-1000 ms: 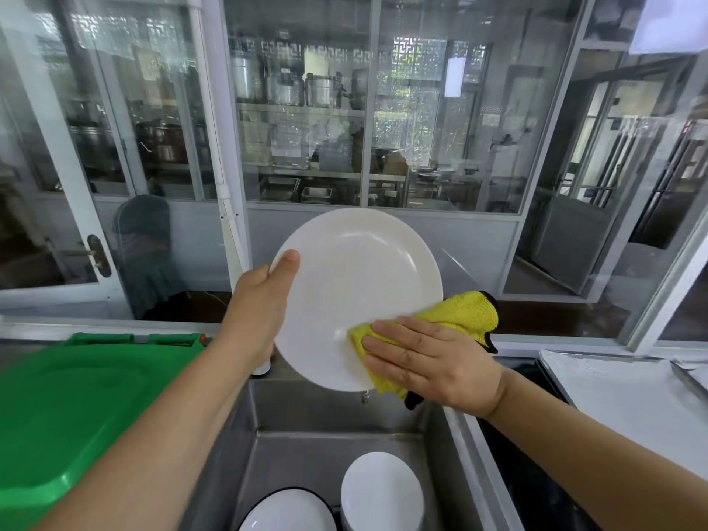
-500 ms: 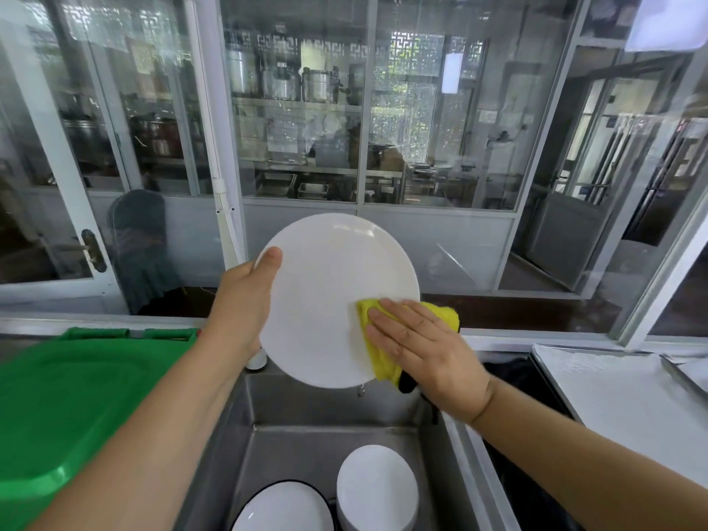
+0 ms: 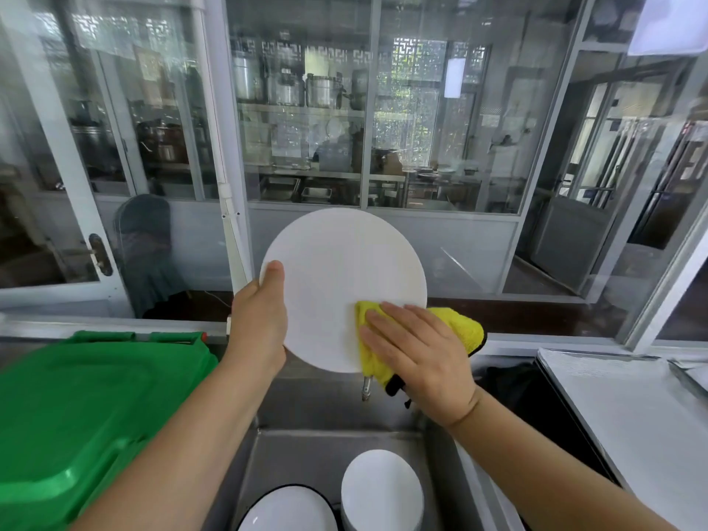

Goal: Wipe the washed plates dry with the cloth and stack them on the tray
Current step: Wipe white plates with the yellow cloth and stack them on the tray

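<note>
now gripping plate (image 3: 337,277) upright by left hand (image 3: 260,320), right hand (image 3: 417,358) nearer tray (image 3: 628,415), pressing cloth (image 3: 459,327) flat-fingered against its lower right.

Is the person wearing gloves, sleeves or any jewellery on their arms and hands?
No. Both forearms are bare as far as the picture shows, with no sleeves in view. The left hand and right hand have no gloves, rings, watch or bracelet, and the visible fingernails are short and unpainted.
</note>
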The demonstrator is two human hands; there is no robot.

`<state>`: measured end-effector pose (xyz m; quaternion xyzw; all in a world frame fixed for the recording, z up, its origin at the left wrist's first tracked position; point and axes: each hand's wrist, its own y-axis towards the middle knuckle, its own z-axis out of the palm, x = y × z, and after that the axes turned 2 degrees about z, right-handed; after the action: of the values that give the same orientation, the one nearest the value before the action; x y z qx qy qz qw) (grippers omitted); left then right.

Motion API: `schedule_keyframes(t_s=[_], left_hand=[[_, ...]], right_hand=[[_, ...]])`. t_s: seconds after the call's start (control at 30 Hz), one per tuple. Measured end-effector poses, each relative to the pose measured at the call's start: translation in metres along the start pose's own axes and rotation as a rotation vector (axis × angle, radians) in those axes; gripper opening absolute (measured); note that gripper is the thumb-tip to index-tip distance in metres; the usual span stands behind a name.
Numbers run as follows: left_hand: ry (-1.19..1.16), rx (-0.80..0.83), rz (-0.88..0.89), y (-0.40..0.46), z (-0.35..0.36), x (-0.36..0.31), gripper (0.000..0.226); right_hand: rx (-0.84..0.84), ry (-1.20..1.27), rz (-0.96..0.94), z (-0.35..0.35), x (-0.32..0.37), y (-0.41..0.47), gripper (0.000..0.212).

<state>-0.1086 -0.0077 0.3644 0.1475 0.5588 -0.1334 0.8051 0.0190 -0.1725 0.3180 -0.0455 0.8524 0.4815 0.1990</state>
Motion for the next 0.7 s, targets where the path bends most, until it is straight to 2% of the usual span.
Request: schedule_keyframes(t_s=[0.13,0.2,0.27,0.33,0.37,0.43,0.5,0.6,0.7], left_hand=[[0.114,0.044,-0.237,0.009,-0.004,0.004,0.029],[0.133,0.155,-0.341,0.011,-0.007,0.001,0.038],[0.202,0.293,-0.357,0.012,-0.013,0.001,0.053],[0.446,0.326,-0.209,0.015,-0.025,0.005,0.068],[0.567,0.367,-0.062,0.016,-0.031,0.004,0.073],[0.706,0.581,0.249,0.014,-0.037,-0.004,0.06],[0.869,0.755,0.401,0.009,-0.031,-0.014,0.037],[0.882,0.868,0.342,0.003,-0.018,-0.018,0.016],[0.781,0.801,0.254,-0.001,-0.015,-0.013,0.012]], right_hand=[[-0.064,0.082,0.022,-0.004,-0.009,0.003,0.019],[-0.028,0.167,0.098,-0.008,-0.014,0.006,0.017],[0.046,0.266,0.242,-0.011,-0.019,0.009,0.03],[0.135,0.398,0.41,-0.016,-0.024,0.012,0.042],[0.168,0.479,0.479,-0.019,-0.027,0.013,0.041],[0.243,0.659,0.586,-0.024,-0.034,0.018,0.033],[0.346,0.812,0.674,-0.029,-0.041,0.026,0.026],[0.475,0.931,0.727,-0.035,-0.049,0.035,0.023],[0.445,1.015,0.834,-0.036,-0.055,0.038,0.028]])
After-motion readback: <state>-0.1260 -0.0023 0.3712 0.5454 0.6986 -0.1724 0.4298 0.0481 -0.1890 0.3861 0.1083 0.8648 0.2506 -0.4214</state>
